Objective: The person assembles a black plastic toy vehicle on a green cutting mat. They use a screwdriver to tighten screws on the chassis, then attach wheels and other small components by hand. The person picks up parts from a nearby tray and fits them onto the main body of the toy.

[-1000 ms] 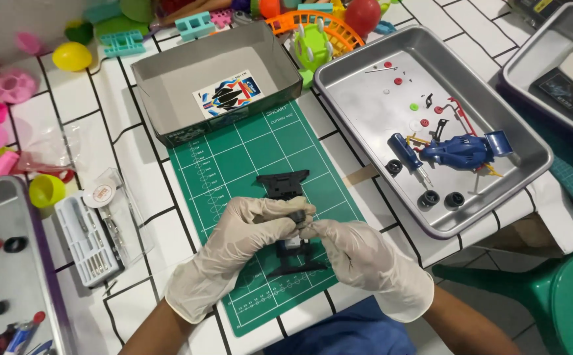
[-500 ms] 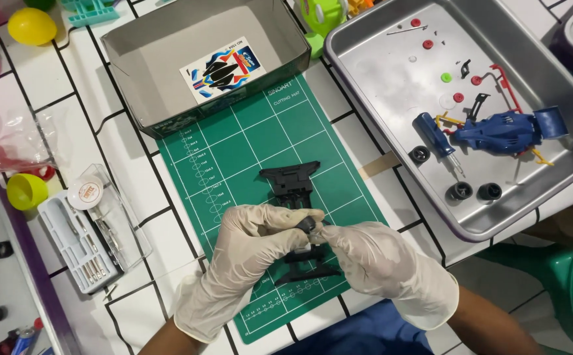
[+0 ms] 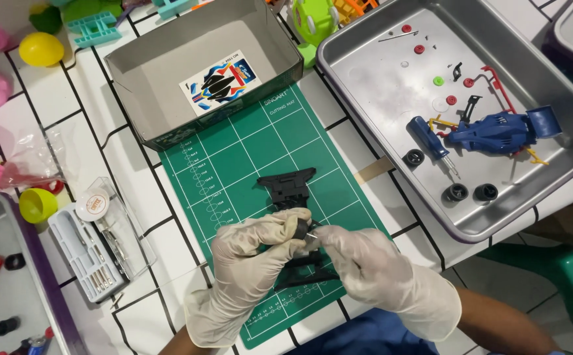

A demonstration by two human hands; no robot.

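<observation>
— Left hand, white latex glove, fingers curled tight round a small black rubber wheel, pinched between thumb and forefinger.

— And the right hand?

— Gloved the same, closed in a pinch on a thin metal pin at the wheel's side, fingertips nearly touching the left's. Both wrists coming up from the bottom edge, palms turned inward, meeting over the green gridded cutting mat.

— Under the hands?

— One black plastic model-car chassis, flat on the mat, front end clear, rear half hidden beneath the gloves. Wheel held right at it, just above its middle; touching or not, cannot tell.

— Counts elsewhere?

— One grey cardboard box lid beyond the mat, with one coloured sticker sheet inside. One large silver metal tray to the right, holding one blue plastic car body shell, one blue-handled screwdriver, three loose black wheels, and several small red, white and green round parts. Exact number of those too small to tell.

— Left side?

— One clear plastic case of small tools beside the mat, one round white-lidded tub on top. Two yellow plastic egg halves, well apart. Another tray at the lower left corner, partly cut off.
</observation>
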